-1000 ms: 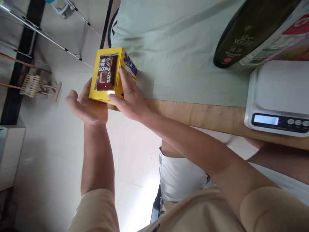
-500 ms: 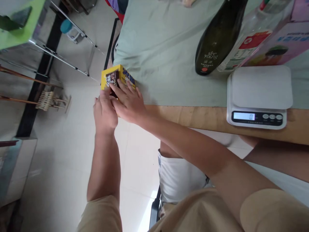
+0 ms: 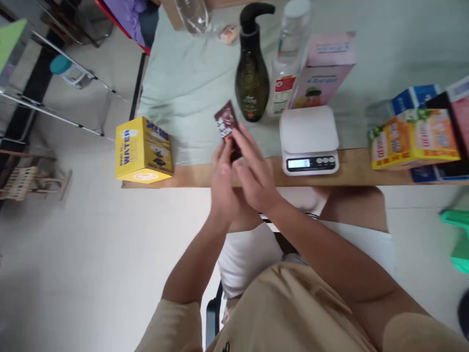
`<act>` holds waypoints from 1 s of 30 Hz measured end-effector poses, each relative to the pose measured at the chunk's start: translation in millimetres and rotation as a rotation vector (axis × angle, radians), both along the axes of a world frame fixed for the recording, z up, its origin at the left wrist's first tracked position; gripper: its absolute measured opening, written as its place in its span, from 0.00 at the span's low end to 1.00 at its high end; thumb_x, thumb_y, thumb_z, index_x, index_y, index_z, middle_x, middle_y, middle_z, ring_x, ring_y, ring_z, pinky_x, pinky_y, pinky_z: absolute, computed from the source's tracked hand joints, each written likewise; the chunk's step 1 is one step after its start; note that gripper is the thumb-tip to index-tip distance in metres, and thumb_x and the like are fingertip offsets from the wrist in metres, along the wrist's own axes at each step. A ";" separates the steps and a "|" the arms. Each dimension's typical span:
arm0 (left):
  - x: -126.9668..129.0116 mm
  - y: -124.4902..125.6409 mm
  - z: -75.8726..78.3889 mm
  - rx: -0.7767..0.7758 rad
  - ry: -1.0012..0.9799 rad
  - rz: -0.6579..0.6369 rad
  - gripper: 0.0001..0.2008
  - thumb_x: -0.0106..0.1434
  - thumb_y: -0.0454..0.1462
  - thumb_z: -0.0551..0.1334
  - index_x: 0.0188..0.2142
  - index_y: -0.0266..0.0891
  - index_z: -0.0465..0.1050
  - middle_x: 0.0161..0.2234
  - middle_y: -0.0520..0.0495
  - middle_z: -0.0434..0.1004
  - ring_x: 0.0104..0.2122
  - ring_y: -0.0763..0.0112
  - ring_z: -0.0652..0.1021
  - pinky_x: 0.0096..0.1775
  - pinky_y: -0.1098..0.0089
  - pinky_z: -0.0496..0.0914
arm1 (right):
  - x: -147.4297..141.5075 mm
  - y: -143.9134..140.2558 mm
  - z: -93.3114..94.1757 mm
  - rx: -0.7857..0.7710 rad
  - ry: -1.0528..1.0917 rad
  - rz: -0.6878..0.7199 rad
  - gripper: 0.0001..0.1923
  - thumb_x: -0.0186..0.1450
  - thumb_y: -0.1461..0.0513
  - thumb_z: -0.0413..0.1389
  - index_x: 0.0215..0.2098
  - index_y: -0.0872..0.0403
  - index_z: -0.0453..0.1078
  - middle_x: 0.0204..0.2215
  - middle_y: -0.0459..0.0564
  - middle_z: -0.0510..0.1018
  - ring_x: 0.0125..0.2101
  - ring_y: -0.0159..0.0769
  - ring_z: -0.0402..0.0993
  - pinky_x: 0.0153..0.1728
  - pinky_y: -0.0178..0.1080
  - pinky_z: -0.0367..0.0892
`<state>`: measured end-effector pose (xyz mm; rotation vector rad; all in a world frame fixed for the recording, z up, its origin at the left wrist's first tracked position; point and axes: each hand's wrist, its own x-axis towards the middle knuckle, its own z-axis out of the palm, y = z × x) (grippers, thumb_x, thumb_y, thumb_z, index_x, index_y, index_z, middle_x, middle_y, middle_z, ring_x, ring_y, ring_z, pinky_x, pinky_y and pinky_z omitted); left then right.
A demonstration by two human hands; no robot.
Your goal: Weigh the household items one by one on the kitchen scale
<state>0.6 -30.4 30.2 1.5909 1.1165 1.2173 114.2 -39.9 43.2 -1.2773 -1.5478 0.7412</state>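
You have lifted a brown snack packet (image 3: 227,124) out; the yellow box (image 3: 144,150) now sits at nine o'clock on the table's edge (image 3: 330,176). Your left hand (image 3: 224,188) and right hand (image 3: 256,178) both grip the packet.

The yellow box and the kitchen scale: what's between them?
In the head view, both hands hold a dark brown snack packet between yellow box and scale.

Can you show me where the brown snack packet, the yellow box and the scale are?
Snack packet (image 3: 226,122): head view, on its printed upper half above the fingers.
Yellow box (image 3: 143,146): head view, middle of its front face.
Scale (image 3: 308,129): head view, on its white weighing plate.
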 end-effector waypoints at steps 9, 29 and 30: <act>133.2 2.5 -1.5 -0.004 0.038 -0.317 0.30 0.75 0.57 0.44 0.69 0.54 0.62 0.71 0.51 0.65 0.73 0.57 0.64 0.76 0.52 0.57 | 135.9 -26.4 -27.1 -0.067 -0.224 -0.419 0.37 0.73 0.42 0.40 0.69 0.55 0.61 0.72 0.63 0.62 0.74 0.51 0.58 0.75 0.60 0.54; 69.3 44.3 -48.3 -0.072 0.148 0.149 0.26 0.73 0.47 0.51 0.19 0.41 0.52 0.19 0.52 0.51 0.22 0.73 0.56 0.27 0.65 0.51 | 218.4 -37.1 -72.8 -0.119 -0.013 -0.556 0.14 0.69 0.53 0.51 0.35 0.51 0.74 0.24 0.46 0.75 0.25 0.34 0.71 0.31 0.41 0.68; 71.1 44.7 -48.6 -0.075 0.154 0.141 0.26 0.73 0.46 0.51 0.19 0.41 0.52 0.19 0.52 0.51 0.23 0.72 0.56 0.28 0.65 0.52 | 217.1 -36.4 -71.5 -0.120 -0.036 -0.555 0.14 0.69 0.54 0.50 0.33 0.51 0.73 0.23 0.46 0.75 0.26 0.35 0.72 0.33 0.41 0.68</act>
